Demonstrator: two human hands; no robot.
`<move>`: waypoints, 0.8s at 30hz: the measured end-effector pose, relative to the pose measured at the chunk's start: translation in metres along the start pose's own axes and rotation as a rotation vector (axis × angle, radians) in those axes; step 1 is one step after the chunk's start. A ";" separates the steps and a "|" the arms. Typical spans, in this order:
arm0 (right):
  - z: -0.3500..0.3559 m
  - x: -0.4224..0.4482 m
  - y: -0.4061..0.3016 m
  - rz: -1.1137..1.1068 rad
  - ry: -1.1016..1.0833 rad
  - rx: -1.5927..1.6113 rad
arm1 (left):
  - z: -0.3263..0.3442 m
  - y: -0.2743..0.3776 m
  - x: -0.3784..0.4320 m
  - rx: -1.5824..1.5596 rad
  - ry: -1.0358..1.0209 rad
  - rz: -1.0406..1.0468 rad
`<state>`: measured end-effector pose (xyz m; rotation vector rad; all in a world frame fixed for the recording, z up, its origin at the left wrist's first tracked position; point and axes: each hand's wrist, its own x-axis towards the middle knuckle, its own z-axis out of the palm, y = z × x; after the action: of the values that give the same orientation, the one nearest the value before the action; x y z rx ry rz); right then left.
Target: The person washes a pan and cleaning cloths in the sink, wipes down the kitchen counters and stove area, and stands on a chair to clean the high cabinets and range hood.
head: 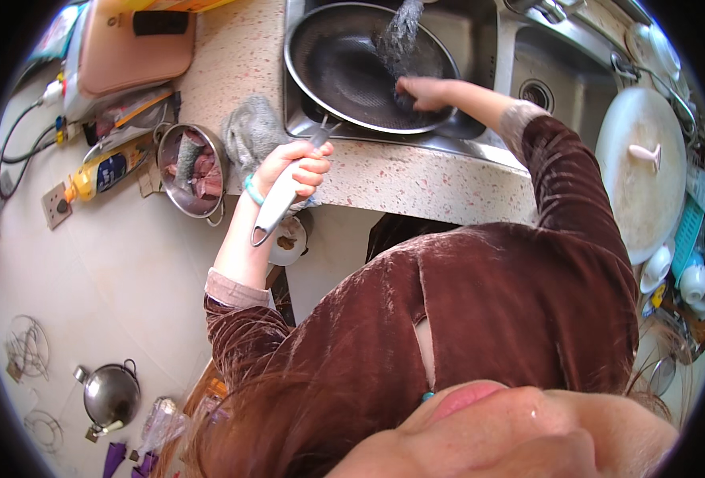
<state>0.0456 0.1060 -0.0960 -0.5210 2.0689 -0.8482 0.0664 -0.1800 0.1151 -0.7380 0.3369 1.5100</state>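
Observation:
A large black frying pan (346, 66) with a textured inner surface and a bright metal rim rests tilted over the left basin of a steel sink (477, 36). Its pale grey handle (276, 200) juts toward me, gripped in the fist of my left hand (298, 164). From above, running water (408, 27) falls into the pan. My right hand (430, 94) is down inside the pan at its right side, blurred by motion. Its fingers curl over a small dark thing (402, 99), seemingly a scrubber, mostly hidden.
Left of the sink, a grey cloth (254, 131) lies on the speckled counter (364, 176). A steel pot (221, 197) of cut fish stands at the counter's edge. Right of the sink leans a white oval lid (633, 191). A chopping board (131, 60) stands at the upper left.

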 end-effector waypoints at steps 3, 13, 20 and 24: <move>-0.002 -0.022 -0.068 -0.196 -0.116 0.419 | -0.003 -0.001 -0.001 -0.031 0.000 -0.028; -0.041 0.093 -0.140 -0.696 1.035 0.183 | 0.004 -0.009 -0.004 0.054 0.073 -0.035; -0.083 0.122 -0.046 0.145 1.161 -0.015 | -0.005 -0.012 -0.006 0.108 0.077 0.013; -0.047 0.067 0.004 0.563 0.963 0.358 | -0.011 -0.010 -0.005 0.063 0.055 0.009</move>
<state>-0.0317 0.0852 -0.1144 0.7964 2.5802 -1.2004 0.0786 -0.1894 0.1127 -0.7295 0.4284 1.4832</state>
